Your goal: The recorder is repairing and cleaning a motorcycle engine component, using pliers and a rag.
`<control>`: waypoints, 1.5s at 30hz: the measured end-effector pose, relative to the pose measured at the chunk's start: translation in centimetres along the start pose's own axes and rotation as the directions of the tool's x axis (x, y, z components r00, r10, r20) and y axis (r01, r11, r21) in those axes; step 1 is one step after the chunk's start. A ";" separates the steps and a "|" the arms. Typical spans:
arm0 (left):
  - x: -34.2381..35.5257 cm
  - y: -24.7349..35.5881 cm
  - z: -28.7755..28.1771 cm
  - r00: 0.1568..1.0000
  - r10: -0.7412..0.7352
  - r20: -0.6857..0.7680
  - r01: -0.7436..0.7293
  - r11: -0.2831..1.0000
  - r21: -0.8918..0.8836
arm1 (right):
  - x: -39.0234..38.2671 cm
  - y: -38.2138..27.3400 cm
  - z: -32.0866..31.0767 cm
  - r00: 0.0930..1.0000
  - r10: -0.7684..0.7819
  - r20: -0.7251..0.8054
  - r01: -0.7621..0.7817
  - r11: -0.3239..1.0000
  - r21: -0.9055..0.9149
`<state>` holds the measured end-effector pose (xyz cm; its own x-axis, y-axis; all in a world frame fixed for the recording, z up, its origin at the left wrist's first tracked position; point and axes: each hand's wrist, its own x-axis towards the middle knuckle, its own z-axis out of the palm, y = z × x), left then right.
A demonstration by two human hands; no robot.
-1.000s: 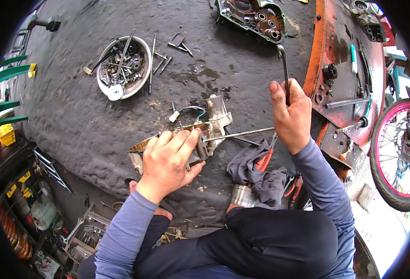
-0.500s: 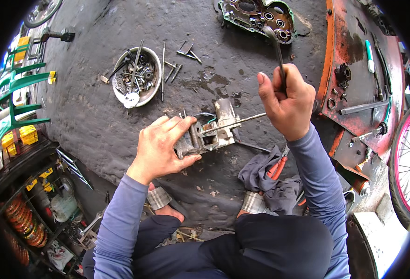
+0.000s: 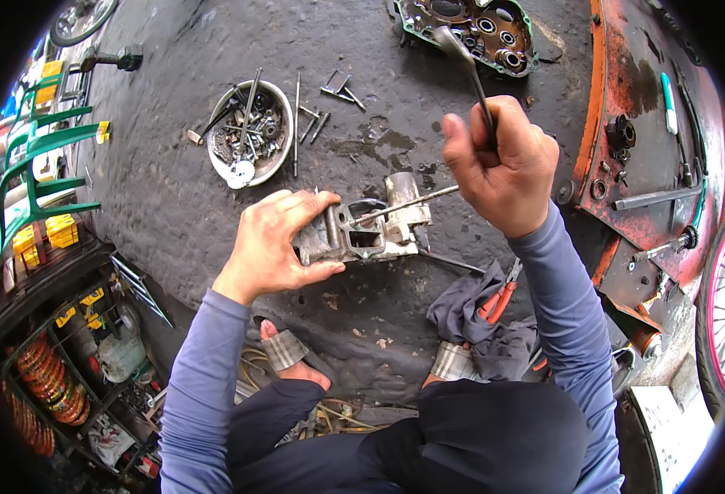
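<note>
My left hand (image 3: 268,247) grips the left end of a grey cast-metal engine part (image 3: 365,239) low over the dark floor, fingers over its top and thumb along its near side. A square opening shows in the part's face. My right hand (image 3: 506,169) is closed in a fist round a metal wrench (image 3: 471,70), whose handle sticks up beyond the thumb. From the fist a thin metal rod (image 3: 418,200) slants left to the engine part; its join with the handle is hidden by my fingers.
A bowl (image 3: 284,160) of small metal parts stands farther left, with loose bolts (image 3: 342,89) beside it. An engine casing (image 3: 515,41) lies at the far side. Red-handled pliers (image 3: 502,298) rest on a grey rag (image 3: 457,311). On the right is a red metal sheet (image 3: 618,185) bearing tools.
The engine part has tilted in my left hand, so its square opening shows more fully. My right fist and the wrench handle have shifted slightly left and upward in the view.
</note>
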<state>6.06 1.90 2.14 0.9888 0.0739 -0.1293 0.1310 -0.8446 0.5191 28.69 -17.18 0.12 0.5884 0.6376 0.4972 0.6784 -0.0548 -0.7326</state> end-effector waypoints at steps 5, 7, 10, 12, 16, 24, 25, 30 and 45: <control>-0.2 0.3 0.2 1.000 0.010 -0.026 -0.011 1.000 -0.008 | -0.3 0.7 -0.6 0.999 -0.035 0.004 0.035 0.990 0.134; -0.3 0.8 0.6 1.000 -0.001 -0.029 0.002 1.000 0.005 | -0.8 1.0 -0.7 0.996 -0.085 -0.009 0.085 0.979 0.187; -0.7 2.4 1.0 0.998 -0.040 -0.041 0.041 0.999 0.030 | -2.0 0.7 -1.0 0.991 0.132 -0.015 -0.121 0.944 0.306; -1.1 3.4 1.5 0.996 -0.064 -0.057 0.067 0.996 0.063 | -2.6 0.4 -1.0 0.977 0.212 -0.017 -0.199 0.940 0.278; -2.0 4.3 2.0 0.994 -0.060 -0.095 0.071 0.990 0.123 | -3.2 -1.1 -1.7 0.944 0.330 0.023 -0.325 0.912 0.250; -2.6 4.7 2.6 0.994 -0.038 -0.106 0.051 0.992 0.119 | -4.3 -2.4 -2.0 0.803 0.575 0.160 -0.590 0.727 0.352; -2.7 4.8 2.6 0.994 -0.037 -0.106 0.050 0.991 0.123 | -4.8 -2.1 -2.1 0.806 0.571 0.154 -0.586 0.733 0.346; -3.2 5.0 2.9 0.996 -0.034 -0.087 0.046 0.989 0.138 | -4.8 -2.8 -2.0 0.792 0.606 0.073 -0.610 0.784 0.117; -6.2 6.4 5.0 0.995 0.000 -0.098 0.018 0.984 0.177 | -1.1 -1.6 -2.5 -0.294 0.933 0.206 -0.882 -0.182 -0.435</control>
<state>0.43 -6.57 2.05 0.9910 0.1257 -0.0462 0.1339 -0.9238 0.3586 28.03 -19.72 1.86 0.3698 -0.0807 -0.9256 -0.4506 -0.8868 -0.1027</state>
